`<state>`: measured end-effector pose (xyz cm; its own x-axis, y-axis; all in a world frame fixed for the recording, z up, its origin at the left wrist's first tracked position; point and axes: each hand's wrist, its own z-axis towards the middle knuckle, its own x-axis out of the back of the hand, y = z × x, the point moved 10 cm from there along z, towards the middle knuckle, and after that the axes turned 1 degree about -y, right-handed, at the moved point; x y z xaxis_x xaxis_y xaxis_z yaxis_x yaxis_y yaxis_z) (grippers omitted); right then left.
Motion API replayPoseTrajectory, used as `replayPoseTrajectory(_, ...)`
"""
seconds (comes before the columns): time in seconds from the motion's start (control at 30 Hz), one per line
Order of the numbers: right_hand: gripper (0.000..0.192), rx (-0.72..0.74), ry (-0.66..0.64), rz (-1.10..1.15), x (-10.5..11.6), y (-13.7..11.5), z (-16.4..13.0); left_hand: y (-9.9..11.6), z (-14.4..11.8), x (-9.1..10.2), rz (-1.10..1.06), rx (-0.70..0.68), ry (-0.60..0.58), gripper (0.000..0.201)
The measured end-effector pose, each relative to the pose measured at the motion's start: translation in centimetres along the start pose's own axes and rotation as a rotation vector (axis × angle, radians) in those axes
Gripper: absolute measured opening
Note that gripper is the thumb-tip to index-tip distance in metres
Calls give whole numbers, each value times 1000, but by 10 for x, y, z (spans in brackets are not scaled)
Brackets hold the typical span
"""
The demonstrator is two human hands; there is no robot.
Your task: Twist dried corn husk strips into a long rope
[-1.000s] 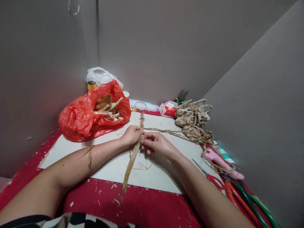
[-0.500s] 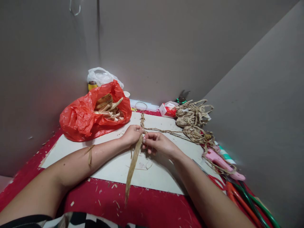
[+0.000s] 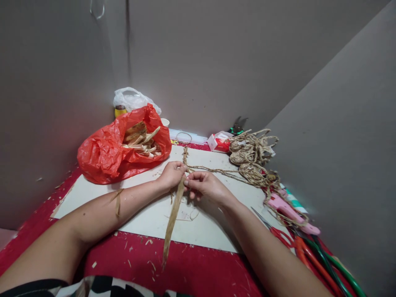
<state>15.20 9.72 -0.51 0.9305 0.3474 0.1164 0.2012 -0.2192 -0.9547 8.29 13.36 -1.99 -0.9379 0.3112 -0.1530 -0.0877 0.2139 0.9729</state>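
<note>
Here, the red table point(image 3: 198, 264) carries a pale work board point(image 3: 148, 218), set square in front of me so both forearms rest on it. A red plastic bag point(image 3: 102, 154) lies open at the board's far left corner, mouth turned toward me, dry leaf strips point(image 3: 140, 140) spilling within reach of my left arm. A pile of finished braided cord point(image 3: 252, 159) sits at the far right, off the working area.

Along the right edge: a pink glue gun point(image 3: 286, 210), red-handled scissors point(image 3: 278, 233), green and orange tubing point(image 3: 321, 260), all near my right forearm.

A braided cord point(image 3: 216, 170) runs from the pile to my hands, a second braided length point(image 3: 185, 154) leading away toward the wall.

My left hand point(image 3: 171, 175) is closed, fingers pinching the braid's working end. My right hand point(image 3: 202, 185) is closed too, thumb and forefinger pinching the top of a long dry leaf strip point(image 3: 172, 218) just beside the left fingertips. The strip trails back toward me over the board's near edge, loose end on the red cloth, free of the braid.
</note>
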Motion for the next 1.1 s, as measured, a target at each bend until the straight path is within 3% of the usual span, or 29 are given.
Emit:
replayPoseTrajectory(0.2, 27, 10, 55, -1, 5, -4, -2, 4, 0, -3, -9, -25, -9, 14)
replayPoseTrajectory(0.43, 25, 72, 13, 151, 7, -6, -1, 6, 1, 5, -4, -74, 39, 19)
replayPoseTrajectory(0.7, 20, 64, -160, 322, -2, -11, -2, 5, 5, 5, 24, -100, 20, 20)
replayPoseTrajectory(0.8, 26, 53, -148, 283, 1, -7, 1, 6, 4, 5, 20, -113, 21, 21)
replayPoseTrajectory(1.0, 30, 60, 6, 138, 10, -1, 4, 5, 5, 10, 42, -97, 70, 20)
replayPoseTrajectory(1.1, 30, 53, -42, 107, 2, -2, 2, 7, 4, 11, 63, -103, 83, 20)
